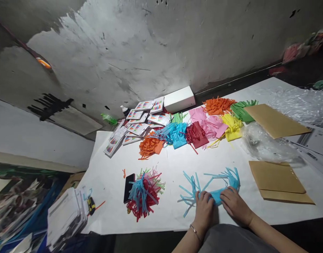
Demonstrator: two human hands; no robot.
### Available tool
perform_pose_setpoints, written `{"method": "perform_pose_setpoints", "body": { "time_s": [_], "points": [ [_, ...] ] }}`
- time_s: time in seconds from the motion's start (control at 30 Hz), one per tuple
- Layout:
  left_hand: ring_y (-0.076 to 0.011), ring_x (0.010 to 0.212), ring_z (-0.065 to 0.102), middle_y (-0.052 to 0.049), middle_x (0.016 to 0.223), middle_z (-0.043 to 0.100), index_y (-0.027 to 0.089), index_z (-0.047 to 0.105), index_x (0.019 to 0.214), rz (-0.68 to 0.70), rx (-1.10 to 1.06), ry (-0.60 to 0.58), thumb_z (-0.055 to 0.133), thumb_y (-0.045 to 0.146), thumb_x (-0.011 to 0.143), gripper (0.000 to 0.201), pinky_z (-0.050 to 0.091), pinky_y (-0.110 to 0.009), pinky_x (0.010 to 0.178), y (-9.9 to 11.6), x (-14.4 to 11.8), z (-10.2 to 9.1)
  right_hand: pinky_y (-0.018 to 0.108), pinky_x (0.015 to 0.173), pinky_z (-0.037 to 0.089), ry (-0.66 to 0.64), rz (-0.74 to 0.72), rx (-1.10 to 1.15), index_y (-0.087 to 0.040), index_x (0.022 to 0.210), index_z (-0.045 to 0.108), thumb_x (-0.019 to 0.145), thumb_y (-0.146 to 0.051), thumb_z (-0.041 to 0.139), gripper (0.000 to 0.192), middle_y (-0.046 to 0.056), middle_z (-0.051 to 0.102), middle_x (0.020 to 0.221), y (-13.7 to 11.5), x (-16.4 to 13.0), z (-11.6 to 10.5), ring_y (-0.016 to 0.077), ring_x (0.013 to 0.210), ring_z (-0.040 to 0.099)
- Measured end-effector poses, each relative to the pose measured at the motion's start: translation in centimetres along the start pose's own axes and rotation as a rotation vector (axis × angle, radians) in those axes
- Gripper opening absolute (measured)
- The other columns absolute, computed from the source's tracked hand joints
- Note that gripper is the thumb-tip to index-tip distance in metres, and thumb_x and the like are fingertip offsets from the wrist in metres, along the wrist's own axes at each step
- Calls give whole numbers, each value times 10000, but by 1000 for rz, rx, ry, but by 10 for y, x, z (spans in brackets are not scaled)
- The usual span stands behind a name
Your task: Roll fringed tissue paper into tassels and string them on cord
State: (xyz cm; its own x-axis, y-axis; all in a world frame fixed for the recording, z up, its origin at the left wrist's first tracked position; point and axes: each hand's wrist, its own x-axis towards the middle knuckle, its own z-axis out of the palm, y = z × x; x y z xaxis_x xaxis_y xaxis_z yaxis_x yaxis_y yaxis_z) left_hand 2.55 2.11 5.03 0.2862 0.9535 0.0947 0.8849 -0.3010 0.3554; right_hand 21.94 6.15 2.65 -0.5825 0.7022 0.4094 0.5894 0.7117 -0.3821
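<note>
Light-blue fringed tissue paper lies across the white tabletop, its cut strips fanning out on the left and the upper right. The fingers of my left hand are closed over its left part, with the thumb side hidden. My right hand is closed on the right part, its bent fingers pressing the paper near the table. Left of my hands is a bunch of tissue tassels in blue, red, pink and pale green, partly over a black phone-like slab.
Coloured fringe bundles lie in a row behind my hands. Printed packs are piled beside a white box at the wall. Brown envelopes and clear plastic are on the right. A yellow-black cutter lies left.
</note>
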Motion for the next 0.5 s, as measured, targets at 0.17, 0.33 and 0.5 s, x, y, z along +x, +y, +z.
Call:
{"method": "perform_pose_setpoints", "body": {
  "time_s": [0.17, 0.33, 0.5],
  "points": [
    [-203, 956, 560, -6, 931, 648, 222, 622, 880, -16, -4, 67, 648, 97, 845, 133, 356, -474, 1018, -9, 0, 10, 450, 988, 332, 14, 80, -36, -213, 943, 650, 919, -103, 441, 237, 55, 687, 978, 2, -4, 2, 233, 979, 599],
    [-223, 963, 549, -32, 951, 638, 203, 627, 889, -92, -82, 89, 636, 104, 841, 110, 391, -461, 951, -12, 0, -4, 441, 965, 322, -8, 162, -50, -228, 863, 644, 965, -173, 443, 232, 31, 662, 927, 8, 1, -4, 219, 939, 591],
    [-226, 979, 555, -45, 997, 645, 202, 653, 867, -148, -177, 43, 587, 126, 878, 101, 397, -440, 912, -17, 3, -10, 444, 942, 317, -25, 232, -85, -223, 845, 641, 989, -205, 427, 258, 26, 630, 872, 4, 8, -11, 218, 885, 573]
  ]
}}
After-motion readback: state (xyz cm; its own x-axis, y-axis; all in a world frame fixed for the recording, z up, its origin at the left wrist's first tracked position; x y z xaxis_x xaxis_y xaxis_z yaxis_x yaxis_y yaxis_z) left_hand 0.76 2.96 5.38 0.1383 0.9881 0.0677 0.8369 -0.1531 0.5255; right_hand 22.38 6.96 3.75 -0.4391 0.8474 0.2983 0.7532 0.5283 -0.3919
